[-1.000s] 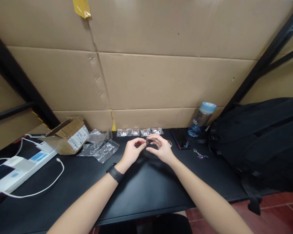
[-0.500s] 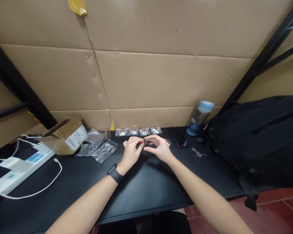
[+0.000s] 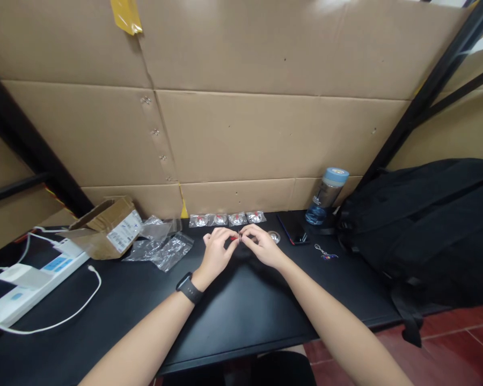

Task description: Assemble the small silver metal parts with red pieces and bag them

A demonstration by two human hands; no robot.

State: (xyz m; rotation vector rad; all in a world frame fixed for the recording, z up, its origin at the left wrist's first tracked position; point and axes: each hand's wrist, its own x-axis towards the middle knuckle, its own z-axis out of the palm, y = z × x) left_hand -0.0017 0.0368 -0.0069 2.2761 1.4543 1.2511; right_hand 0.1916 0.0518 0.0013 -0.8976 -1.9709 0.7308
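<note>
Between my fingertips is a small red and silver round piece [image 3: 239,237], mostly hidden by my fingers and seen nearly edge-on. My left hand [image 3: 218,249] pinches it from the left, thumb and fingers closed. From the other side, my right hand [image 3: 261,245] closes thumb and fingertips on the same piece. Just past the right hand, a round silver disc [image 3: 273,236] lies on the black table [image 3: 241,311]. Behind both hands, several clear-bagged silver discs with red marks [image 3: 237,219] sit in a row along the cardboard wall.
At left are an open cardboard box [image 3: 118,228], crumpled clear plastic bags [image 3: 171,251] and a white power strip [image 3: 36,289] with cables. On the right stand a blue-lidded bottle [image 3: 326,196] and a black backpack [image 3: 422,230]. A phone [image 3: 293,230] and a keychain [image 3: 326,254] lie nearby.
My right fingers have closed in on the small piece from a wider, more open curl. More of the silver disc beside the right hand now shows. The left hand has hardly moved.
</note>
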